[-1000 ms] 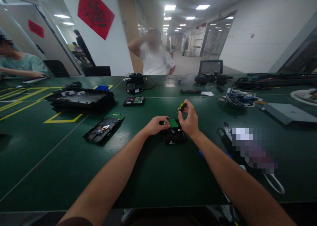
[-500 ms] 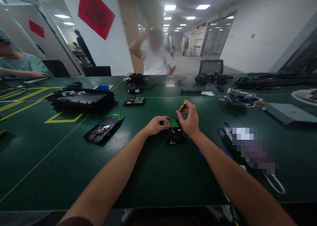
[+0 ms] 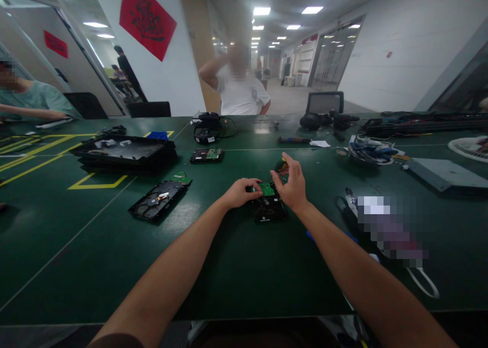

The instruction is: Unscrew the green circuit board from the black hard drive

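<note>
A black hard drive [image 3: 269, 209] with a green circuit board [image 3: 266, 189] on top lies on the dark green table [image 3: 236, 266] straight ahead. My left hand [image 3: 240, 193] is closed on the drive's left side, fingers curled over its edge. My right hand [image 3: 292, 185] is pinched round a small yellow-and-black screwdriver [image 3: 281, 167], which stands over the board's right edge and looks blurred by motion.
An opened drive [image 3: 157, 200] and a loose green board [image 3: 181, 178] lie to the left, another drive [image 3: 206, 155] and a black tray [image 3: 124, 152] behind. Cables [image 3: 369, 149] and tools sit at the right. One person stands beyond the table, another sits far left.
The screwdriver in my right hand has dipped slightly and turned, now blurred. My left hand stays on the drive. The person standing behind has shifted a little.
</note>
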`<state>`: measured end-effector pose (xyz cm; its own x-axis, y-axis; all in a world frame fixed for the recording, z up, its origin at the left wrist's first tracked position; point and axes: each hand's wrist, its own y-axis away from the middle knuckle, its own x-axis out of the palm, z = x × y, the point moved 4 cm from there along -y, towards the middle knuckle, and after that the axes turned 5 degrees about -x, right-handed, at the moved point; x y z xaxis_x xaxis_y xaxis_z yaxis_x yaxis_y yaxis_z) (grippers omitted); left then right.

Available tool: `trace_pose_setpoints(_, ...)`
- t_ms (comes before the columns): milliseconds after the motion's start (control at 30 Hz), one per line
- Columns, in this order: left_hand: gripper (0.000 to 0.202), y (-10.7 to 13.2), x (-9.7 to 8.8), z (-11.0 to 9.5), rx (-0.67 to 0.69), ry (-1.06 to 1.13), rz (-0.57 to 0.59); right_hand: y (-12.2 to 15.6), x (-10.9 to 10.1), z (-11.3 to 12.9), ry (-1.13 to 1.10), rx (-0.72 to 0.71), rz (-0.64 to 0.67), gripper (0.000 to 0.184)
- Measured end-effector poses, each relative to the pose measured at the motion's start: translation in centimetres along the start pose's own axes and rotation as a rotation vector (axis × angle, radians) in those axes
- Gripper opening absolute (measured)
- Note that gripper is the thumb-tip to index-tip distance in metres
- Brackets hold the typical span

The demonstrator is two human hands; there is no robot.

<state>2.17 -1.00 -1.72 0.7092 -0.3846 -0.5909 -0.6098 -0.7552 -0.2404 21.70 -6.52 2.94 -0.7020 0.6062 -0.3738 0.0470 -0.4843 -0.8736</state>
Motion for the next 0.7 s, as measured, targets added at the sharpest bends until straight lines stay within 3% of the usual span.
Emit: trace_pose_setpoints(700,0.011,0.01,-0.03,-0.22,0.001,-0.007,-0.003,0.04,0.12,-0.43,-0.032,0.003,-0.022,0.061)
